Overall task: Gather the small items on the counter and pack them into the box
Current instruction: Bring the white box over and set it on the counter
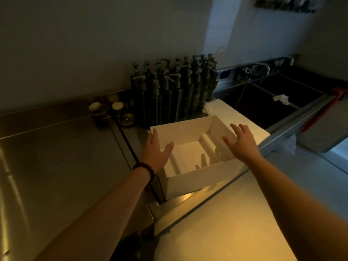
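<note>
An open white box with white inner dividers sits on the steel counter, and nothing shows inside it. My left hand is open at the box's left wall, thumb over the rim. Above the box's right edge my right hand hovers with its fingers spread. Several small round brass-coloured items with pale tops stand at the back of the counter, left of the box.
A dense group of dark pump bottles stands against the wall behind the box. White folded paper lies right of the box. A dark double sink with taps is at the far right, a crumpled tissue on its divider.
</note>
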### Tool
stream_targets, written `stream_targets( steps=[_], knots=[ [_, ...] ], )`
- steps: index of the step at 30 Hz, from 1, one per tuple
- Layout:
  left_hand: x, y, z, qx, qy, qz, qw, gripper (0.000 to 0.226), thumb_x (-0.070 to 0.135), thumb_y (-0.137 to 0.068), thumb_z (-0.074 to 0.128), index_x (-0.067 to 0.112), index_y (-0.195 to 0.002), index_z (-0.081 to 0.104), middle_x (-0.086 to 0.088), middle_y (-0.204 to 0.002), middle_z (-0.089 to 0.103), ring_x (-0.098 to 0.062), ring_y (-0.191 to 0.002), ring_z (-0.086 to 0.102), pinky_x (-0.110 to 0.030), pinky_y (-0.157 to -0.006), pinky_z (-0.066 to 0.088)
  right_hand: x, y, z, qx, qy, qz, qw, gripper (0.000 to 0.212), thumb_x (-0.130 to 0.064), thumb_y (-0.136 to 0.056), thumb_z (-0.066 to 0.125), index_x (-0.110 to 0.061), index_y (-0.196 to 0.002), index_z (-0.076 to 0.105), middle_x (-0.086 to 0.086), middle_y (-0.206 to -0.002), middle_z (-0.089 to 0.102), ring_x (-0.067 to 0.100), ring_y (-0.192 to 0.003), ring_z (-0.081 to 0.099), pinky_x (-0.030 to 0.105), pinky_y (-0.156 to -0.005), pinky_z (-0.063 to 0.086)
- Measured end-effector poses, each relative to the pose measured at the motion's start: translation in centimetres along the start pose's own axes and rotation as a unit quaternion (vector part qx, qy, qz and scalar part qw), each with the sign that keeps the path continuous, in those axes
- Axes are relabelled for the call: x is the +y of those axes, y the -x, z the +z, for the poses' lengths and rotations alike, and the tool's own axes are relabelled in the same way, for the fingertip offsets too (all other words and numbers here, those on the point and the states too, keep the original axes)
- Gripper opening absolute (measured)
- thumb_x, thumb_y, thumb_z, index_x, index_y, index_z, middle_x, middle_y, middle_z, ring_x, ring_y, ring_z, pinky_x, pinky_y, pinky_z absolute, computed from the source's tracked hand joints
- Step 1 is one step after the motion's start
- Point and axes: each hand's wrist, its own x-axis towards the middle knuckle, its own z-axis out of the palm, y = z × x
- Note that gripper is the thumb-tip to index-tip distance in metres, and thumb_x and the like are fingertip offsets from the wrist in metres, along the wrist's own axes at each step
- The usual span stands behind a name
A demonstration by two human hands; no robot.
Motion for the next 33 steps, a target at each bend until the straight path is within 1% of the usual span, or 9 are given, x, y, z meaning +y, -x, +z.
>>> stream_targets(
  steps=[3, 7, 9, 12, 16, 22, 25, 29, 33],
  knots=[
    [0.2, -0.8, 0.9, 0.001, 0.038, -0.021, 0.999, 0.089, 0.046, -0.088, 0.055, 0.020, -0.150, -0.003, -0.004, -0.156, 0.008, -0.025, -0.138, 0.024, -0.049, -0.110, 0.029, 1.7, -3.0, 0.3, -0.067, -0.004, -0.030, 0.997, 0.072, -0.048, -0.089, 0.056, -0.029, -0.149, 0.021, 0.006, -0.158, 0.017, 0.027, -0.145, 0.016, 0.049, -0.114, 0.022],
    [0.3, -1.0, 1.6, 0.009, 0.099, -0.057, 0.993, 0.087, 0.033, -0.090, 0.059, 0.023, -0.149, -0.004, -0.004, -0.153, 0.022, -0.021, -0.133, 0.032, -0.045, -0.109, 0.032, 3.1, -5.6, 1.3, -0.166, -0.085, -0.039, 0.982, 0.081, -0.044, -0.087, 0.062, -0.033, -0.150, 0.011, 0.008, -0.153, 0.031, 0.030, -0.135, 0.037, 0.047, -0.107, 0.033],
    [0.5, -0.9, 1.9, 0.011, 0.135, -0.091, 0.987, 0.087, 0.031, -0.090, 0.059, 0.029, -0.149, -0.006, 0.000, -0.148, 0.030, -0.014, -0.124, 0.037, -0.030, -0.091, 0.043, 3.7, -6.5, 1.6, -0.233, -0.116, -0.028, 0.965, 0.086, -0.045, -0.087, 0.062, -0.033, -0.151, 0.006, 0.009, -0.150, 0.037, 0.031, -0.131, 0.042, 0.048, -0.106, 0.035],
    [0.7, -0.8, 2.4, 0.027, 0.171, -0.125, 0.977, 0.087, 0.031, -0.090, 0.059, 0.034, -0.148, -0.006, 0.004, -0.142, 0.038, -0.010, -0.115, 0.041, -0.015, -0.069, 0.040, 4.5, -7.4, 1.9, -0.273, -0.170, -0.053, 0.945, 0.086, -0.042, -0.086, 0.063, -0.038, -0.150, 0.006, 0.004, -0.152, 0.034, 0.024, -0.132, 0.040, 0.045, -0.106, 0.034],
    [0.7, -0.8, 2.7, 0.071, 0.182, -0.145, 0.970, 0.085, 0.030, -0.089, 0.062, 0.039, -0.147, 0.002, 0.006, -0.147, 0.034, -0.008, -0.122, 0.036, -0.029, -0.099, 0.032, 5.1, -8.0, 2.4, -0.291, -0.257, -0.039, 0.921, 0.080, -0.039, -0.088, 0.062, -0.042, -0.149, 0.010, -0.001, -0.153, 0.031, 0.021, -0.133, 0.036, 0.034, -0.096, 0.030],
    [1.2, 0.6, 3.4, 0.124, 0.205, -0.157, 0.958, 0.084, 0.023, -0.086, 0.065, 0.043, -0.146, 0.011, 0.006, -0.148, 0.033, -0.014, -0.131, 0.035, -0.038, -0.107, 0.032, 4.8, -8.8, 3.0, -0.313, -0.290, -0.047, 0.903, 0.083, -0.042, -0.085, 0.063, -0.049, -0.146, 0.008, -0.003, -0.156, 0.024, 0.024, -0.138, 0.030, 0.038, -0.102, 0.030],
    [1.8, 2.3, 2.6, 0.172, 0.210, -0.151, 0.950, 0.082, 0.024, -0.086, 0.065, 0.045, -0.146, 0.011, 0.009, -0.147, 0.035, -0.011, -0.128, 0.037, -0.032, -0.101, 0.036, 3.3, -9.1, 3.1, -0.331, -0.302, -0.084, 0.890, 0.083, -0.044, -0.085, 0.063, -0.053, -0.144, 0.006, -0.003, -0.157, 0.023, 0.024, -0.139, 0.030, 0.041, -0.104, 0.029],
    [2.2, 5.4, -0.6, 0.232, 0.206, -0.161, 0.937, 0.081, 0.026, -0.087, 0.063, 0.047, -0.145, 0.011, 0.006, -0.149, 0.034, -0.019, -0.131, 0.037, -0.050, -0.107, 0.032, -1.9, -8.5, 3.8, -0.356, -0.322, -0.133, 0.867, 0.082, -0.041, -0.086, 0.063, -0.055, -0.143, 0.006, -0.003, -0.156, 0.025, 0.025, -0.138, 0.031, 0.045, -0.105, 0.029],
    [1.1, 10.1, -4.8, 0.315, 0.189, -0.178, 0.913, 0.079, 0.027, -0.088, 0.062, 0.050, -0.144, 0.011, 0.006, -0.153, 0.022, -0.022, -0.137, 0.027, -0.049, -0.108, 0.028, -8.6, -6.2, 5.3, -0.398, -0.322, -0.190, 0.838, 0.082, -0.040, -0.087, 0.062, -0.054, -0.143, 0.005, -0.001, -0.157, 0.021, 0.030, -0.138, 0.029, 0.053, -0.105, 0.030]
  ],
)
